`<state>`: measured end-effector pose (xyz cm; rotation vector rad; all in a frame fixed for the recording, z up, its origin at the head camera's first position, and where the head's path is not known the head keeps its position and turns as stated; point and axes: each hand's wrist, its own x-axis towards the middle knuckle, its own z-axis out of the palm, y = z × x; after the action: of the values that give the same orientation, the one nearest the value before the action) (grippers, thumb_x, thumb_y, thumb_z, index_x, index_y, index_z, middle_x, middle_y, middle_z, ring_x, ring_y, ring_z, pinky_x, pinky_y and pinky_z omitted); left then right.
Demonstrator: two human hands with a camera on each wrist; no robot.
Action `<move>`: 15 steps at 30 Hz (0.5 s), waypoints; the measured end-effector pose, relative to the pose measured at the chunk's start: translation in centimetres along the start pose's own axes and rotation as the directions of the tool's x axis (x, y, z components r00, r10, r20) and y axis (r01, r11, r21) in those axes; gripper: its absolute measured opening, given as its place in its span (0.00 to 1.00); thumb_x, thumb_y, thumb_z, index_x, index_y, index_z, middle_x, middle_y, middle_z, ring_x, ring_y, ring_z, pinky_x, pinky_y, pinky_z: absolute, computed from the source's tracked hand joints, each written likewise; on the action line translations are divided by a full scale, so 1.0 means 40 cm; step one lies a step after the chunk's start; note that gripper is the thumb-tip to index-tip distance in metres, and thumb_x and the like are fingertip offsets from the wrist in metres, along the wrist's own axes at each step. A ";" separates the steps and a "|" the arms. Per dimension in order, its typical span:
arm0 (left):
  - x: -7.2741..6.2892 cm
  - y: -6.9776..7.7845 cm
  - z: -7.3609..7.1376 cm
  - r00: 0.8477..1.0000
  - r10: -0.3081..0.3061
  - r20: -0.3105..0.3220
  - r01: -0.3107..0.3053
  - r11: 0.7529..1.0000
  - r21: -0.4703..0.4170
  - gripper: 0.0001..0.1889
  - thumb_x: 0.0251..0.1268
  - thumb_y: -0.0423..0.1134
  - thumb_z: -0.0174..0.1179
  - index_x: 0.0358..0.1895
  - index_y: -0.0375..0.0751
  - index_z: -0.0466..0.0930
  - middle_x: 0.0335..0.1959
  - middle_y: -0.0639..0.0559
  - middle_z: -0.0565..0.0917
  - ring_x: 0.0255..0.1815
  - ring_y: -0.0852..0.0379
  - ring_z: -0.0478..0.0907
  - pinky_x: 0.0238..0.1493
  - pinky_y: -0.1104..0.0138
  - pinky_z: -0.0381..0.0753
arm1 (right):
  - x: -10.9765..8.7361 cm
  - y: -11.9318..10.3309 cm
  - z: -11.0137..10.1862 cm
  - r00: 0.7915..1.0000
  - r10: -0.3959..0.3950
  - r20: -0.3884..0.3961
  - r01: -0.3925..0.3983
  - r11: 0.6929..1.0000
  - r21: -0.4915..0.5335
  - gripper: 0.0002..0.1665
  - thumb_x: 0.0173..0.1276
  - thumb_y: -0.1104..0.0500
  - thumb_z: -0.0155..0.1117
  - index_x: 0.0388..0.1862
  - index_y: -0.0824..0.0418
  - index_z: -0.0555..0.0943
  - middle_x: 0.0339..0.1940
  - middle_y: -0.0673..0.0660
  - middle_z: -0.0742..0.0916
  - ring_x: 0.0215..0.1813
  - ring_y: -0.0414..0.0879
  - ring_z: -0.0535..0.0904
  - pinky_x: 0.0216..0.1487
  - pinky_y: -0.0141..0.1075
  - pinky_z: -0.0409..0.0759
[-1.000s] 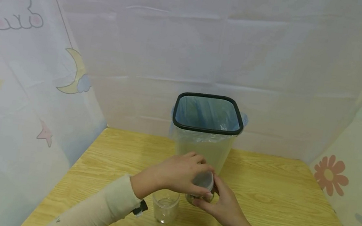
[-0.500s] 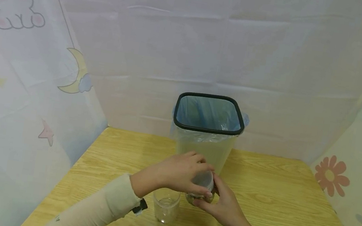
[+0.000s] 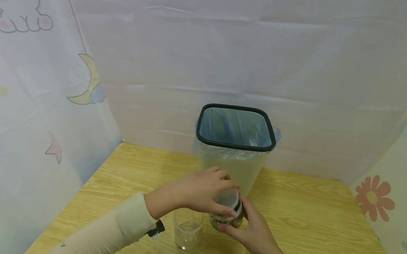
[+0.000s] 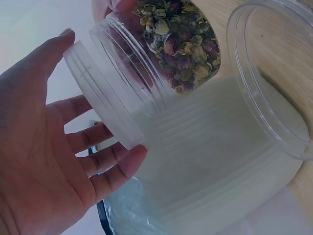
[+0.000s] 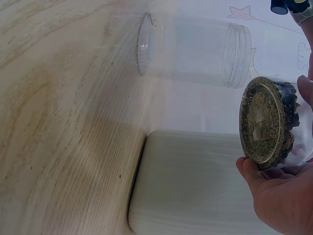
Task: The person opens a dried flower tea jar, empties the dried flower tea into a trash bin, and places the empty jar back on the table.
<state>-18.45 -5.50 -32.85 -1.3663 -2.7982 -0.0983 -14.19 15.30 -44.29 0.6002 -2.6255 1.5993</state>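
A clear jar of dried flower buds (image 4: 183,44) is gripped by my right hand (image 3: 256,234), its fingers and thumb round the side. In the right wrist view the jar's underside (image 5: 264,122) is off the table. My left hand (image 3: 200,189) holds a translucent lid (image 4: 102,98) by its edge between thumb and fingers. A narrow gap separates the lid from the jar's threaded mouth in the left wrist view. Left of the buds stands an open clear jar (image 3: 187,233), upright on the table, with no lid on it.
Behind the hands stands a pale bin (image 3: 247,163) with a black rim and a bluish bag liner. The wooden table (image 3: 303,219) meets printed cloth walls at the back and both sides. A dark device (image 3: 156,229) sits at the left wrist.
My left hand has moved slightly up and left with the lid, which now sits tilted and raised off the jar. The right hand has barely moved; the head view has shifted a little.
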 end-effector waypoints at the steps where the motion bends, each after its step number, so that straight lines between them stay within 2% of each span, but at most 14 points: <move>1: -0.001 -0.001 -0.001 1.000 -0.001 -0.001 0.001 1.000 0.004 0.36 0.66 0.72 0.55 0.72 0.58 0.73 0.63 0.53 0.76 0.64 0.54 0.73 0.53 0.62 0.81 | 0.000 -0.001 0.000 1.000 0.001 -0.001 -0.001 1.000 0.003 0.53 0.60 0.44 0.78 0.78 0.52 0.62 0.69 0.56 0.76 0.68 0.58 0.75 0.64 0.60 0.75; 10: -0.012 -0.012 -0.009 1.000 -0.016 0.012 0.016 0.999 0.040 0.38 0.65 0.73 0.54 0.73 0.58 0.71 0.65 0.52 0.76 0.66 0.52 0.71 0.56 0.59 0.81 | 0.001 -0.006 -0.005 0.999 0.041 -0.001 -0.041 0.999 0.010 0.55 0.57 0.43 0.79 0.79 0.53 0.62 0.71 0.58 0.75 0.69 0.59 0.74 0.66 0.60 0.73; 15: -0.023 -0.017 -0.016 0.999 -0.030 0.016 0.029 0.999 0.034 0.38 0.65 0.73 0.54 0.74 0.59 0.70 0.66 0.52 0.75 0.66 0.53 0.71 0.54 0.59 0.82 | 0.000 -0.005 -0.010 0.999 0.041 -0.013 -0.041 0.999 -0.025 0.56 0.57 0.41 0.79 0.78 0.56 0.63 0.71 0.59 0.75 0.69 0.60 0.74 0.65 0.58 0.75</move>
<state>-18.43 -6.68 -32.27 -1.3249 -2.8208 -0.0398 -14.19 15.58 -43.91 0.5366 -2.6619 1.5726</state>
